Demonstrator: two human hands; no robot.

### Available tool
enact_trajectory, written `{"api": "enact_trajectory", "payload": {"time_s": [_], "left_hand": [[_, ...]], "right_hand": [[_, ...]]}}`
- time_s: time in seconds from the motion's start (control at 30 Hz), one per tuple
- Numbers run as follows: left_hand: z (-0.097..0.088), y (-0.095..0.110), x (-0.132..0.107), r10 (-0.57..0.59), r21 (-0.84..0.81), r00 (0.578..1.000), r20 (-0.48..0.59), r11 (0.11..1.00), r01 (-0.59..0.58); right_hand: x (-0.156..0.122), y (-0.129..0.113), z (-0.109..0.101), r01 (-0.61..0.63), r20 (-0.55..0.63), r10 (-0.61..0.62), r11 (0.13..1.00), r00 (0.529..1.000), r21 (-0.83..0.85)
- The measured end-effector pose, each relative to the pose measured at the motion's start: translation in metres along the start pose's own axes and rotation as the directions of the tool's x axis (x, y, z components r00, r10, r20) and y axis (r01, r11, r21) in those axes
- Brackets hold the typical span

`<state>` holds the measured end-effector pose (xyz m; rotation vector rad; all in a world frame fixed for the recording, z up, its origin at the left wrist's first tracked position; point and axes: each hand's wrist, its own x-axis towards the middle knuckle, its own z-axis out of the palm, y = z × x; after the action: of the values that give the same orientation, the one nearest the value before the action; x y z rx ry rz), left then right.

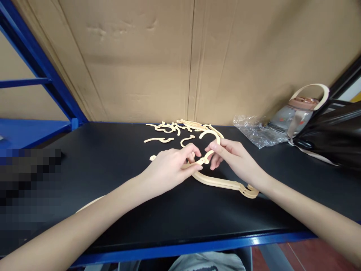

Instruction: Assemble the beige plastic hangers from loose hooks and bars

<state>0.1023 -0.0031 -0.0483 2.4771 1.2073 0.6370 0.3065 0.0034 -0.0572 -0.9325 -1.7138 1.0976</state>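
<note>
Between the thumb and fingers of my right hand (229, 150) is a cream plastic hanger hook (216, 137), its curve upward. My left hand (172, 162) pinches a cream hanger arm (200, 162), whose end meets the foot of the hook. Whether the two are joined I cannot tell. Below my hands, a stack of cream hanger arms (217, 182) lies on the black tabletop (126, 226), with curled ends at the right. Another loose hook (186, 141) rests just beyond my left hand. A pale curved piece (90, 204) shows partly behind my left forearm.
Several loose cream hanger parts (169, 128) are piled along the back, before a cardboard wall (135, 67). At the right stand a clear plastic bag (251, 130), a water jug (290, 116) with a handle, and a shiny black bag (332, 135). Blue frame (50, 75) rises at left.
</note>
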Motion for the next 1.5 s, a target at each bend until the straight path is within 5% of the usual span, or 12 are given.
{"api": "enact_trajectory", "payload": {"time_s": [0.77,0.93,1.07,1.2,1.33,1.5], "left_hand": [[0.003,0.003,-0.001,0.078,0.062,0.99,-0.117,0.996,-0.071],[-0.003,0.0,0.002,-0.04,0.05,0.98,-0.195,0.997,0.05],[-0.013,-0.007,0.006,-0.223,0.0,0.914,-0.34,0.972,0.237],[-0.023,-0.014,0.01,-0.304,-0.033,0.842,-0.445,0.946,0.324],[-0.03,-0.012,0.01,-0.381,-0.018,0.771,-0.509,0.901,0.433],[-0.034,-0.012,0.01,-0.42,-0.066,0.754,-0.505,0.89,0.451]], "right_hand": [[0.005,-0.004,-0.008,-0.297,0.06,0.292,0.945,0.955,0.138],[0.01,-0.009,-0.022,-0.323,0.02,0.323,0.946,0.946,0.005],[0.017,-0.001,-0.046,-0.208,-0.073,0.195,0.942,0.978,-0.262],[0.024,0.012,-0.067,-0.095,-0.158,-0.004,0.784,0.987,-0.614],[0.031,0.024,-0.082,-0.08,-0.139,-0.041,0.646,0.989,-0.759],[0.037,0.042,-0.094,0.052,0.046,-0.024,0.483,0.999,-0.874]]}}
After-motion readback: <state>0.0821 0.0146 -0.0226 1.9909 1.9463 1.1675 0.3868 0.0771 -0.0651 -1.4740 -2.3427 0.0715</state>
